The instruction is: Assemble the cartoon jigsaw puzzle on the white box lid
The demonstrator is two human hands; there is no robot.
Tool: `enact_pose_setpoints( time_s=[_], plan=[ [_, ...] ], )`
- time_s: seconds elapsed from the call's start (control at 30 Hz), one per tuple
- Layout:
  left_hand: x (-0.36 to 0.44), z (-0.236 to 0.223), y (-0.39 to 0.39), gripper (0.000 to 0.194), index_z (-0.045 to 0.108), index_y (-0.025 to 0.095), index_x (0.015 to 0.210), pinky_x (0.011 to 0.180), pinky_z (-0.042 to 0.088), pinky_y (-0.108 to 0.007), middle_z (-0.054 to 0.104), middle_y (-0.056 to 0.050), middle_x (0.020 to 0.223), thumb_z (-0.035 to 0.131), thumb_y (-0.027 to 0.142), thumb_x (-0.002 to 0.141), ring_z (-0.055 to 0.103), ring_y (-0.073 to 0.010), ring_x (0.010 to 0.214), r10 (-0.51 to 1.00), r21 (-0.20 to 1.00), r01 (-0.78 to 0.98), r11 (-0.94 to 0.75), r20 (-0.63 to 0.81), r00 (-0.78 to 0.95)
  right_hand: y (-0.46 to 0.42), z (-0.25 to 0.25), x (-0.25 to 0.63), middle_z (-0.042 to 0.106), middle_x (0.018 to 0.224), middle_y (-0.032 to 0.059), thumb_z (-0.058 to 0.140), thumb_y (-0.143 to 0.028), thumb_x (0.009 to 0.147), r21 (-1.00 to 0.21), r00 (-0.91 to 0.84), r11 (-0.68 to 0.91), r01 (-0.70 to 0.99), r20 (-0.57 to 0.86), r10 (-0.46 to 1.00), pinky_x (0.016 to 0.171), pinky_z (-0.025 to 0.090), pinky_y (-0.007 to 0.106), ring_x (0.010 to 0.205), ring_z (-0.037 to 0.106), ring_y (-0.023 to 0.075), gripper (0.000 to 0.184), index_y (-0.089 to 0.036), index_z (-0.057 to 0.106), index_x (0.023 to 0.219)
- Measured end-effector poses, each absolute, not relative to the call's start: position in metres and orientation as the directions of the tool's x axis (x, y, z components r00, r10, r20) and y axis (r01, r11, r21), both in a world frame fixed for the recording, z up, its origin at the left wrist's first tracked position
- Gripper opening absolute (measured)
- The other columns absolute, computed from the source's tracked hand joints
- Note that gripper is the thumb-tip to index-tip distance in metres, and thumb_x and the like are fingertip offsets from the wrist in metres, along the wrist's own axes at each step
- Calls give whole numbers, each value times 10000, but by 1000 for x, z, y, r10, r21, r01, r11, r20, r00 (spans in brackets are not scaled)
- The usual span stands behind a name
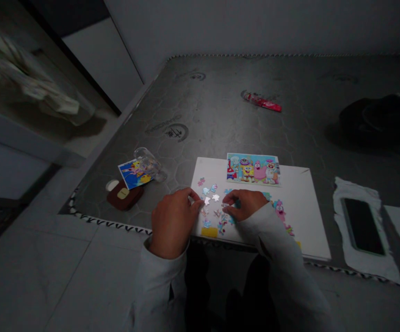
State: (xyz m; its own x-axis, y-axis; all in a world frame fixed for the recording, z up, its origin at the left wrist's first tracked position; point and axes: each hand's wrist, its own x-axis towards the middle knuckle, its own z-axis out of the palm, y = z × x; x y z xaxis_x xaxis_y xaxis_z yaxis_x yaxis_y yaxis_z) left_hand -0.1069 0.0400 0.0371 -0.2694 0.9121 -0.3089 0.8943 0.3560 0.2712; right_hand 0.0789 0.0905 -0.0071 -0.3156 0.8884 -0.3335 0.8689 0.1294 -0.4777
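Note:
Loose jigsaw pieces point(215, 198) in pale blue and pink lie on the left half of a white board point(303, 212). My right hand point(246, 203) pinches a small puzzle piece point(224, 206) between thumb and forefinger, just over the board. At the board's left edge, my left hand point(174, 221) has its thumb and forefinger drawn together beside the pieces; whether something is between them cannot be seen. A partly joined section with a pink cartoon figure point(279, 210) shows beyond my right wrist, which hides part of it. A cartoon picture card point(253, 169) rests along the board's far edge.
To the left are a brown case point(124, 196), a blue picture card point(135, 173) and a clear plastic item point(149, 163). A red wrapper point(264, 101) lies farther back. On the right, a phone point(363, 226) sits on white paper, and a dark object point(383, 120) is behind it.

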Motion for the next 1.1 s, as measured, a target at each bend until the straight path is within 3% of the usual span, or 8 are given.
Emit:
enact_pose_setpoints(
  time_s=[0.27, 0.83, 1.1],
  plan=[
    [-108, 39, 40, 141, 779, 313, 943, 634, 327, -317, 786, -11, 923, 690, 421, 924, 692, -223, 809, 906, 269, 884, 382, -295, -302, 90, -11, 81, 799, 897, -18, 795, -211, 763, -497, -324, 146, 856, -293, 900, 735, 473, 313, 872, 729, 199, 197, -296, 799, 941],
    [-111, 42, 41, 170, 775, 313, 977, 636, 347, -305, 789, -22, 938, 664, 436, 943, 701, -225, 842, 888, 248, 874, 419, -313, -337, 90, -1, 80, 800, 953, -19, 807, -240, 818, -472, -275, 67, 879, -387, 880, 780, 457, 307, 921, 722, 186, 155, -275, 791, 968],
    [-112, 43, 41, 174, 776, 318, 986, 629, 332, -308, 786, -19, 913, 658, 439, 943, 694, -234, 842, 882, 243, 867, 436, -308, -357, 90, -3, 79, 775, 877, -33, 798, -252, 793, -471, -297, 124, 873, -314, 902, 712, 419, 302, 837, 697, 175, 133, -288, 777, 920]
  ],
)
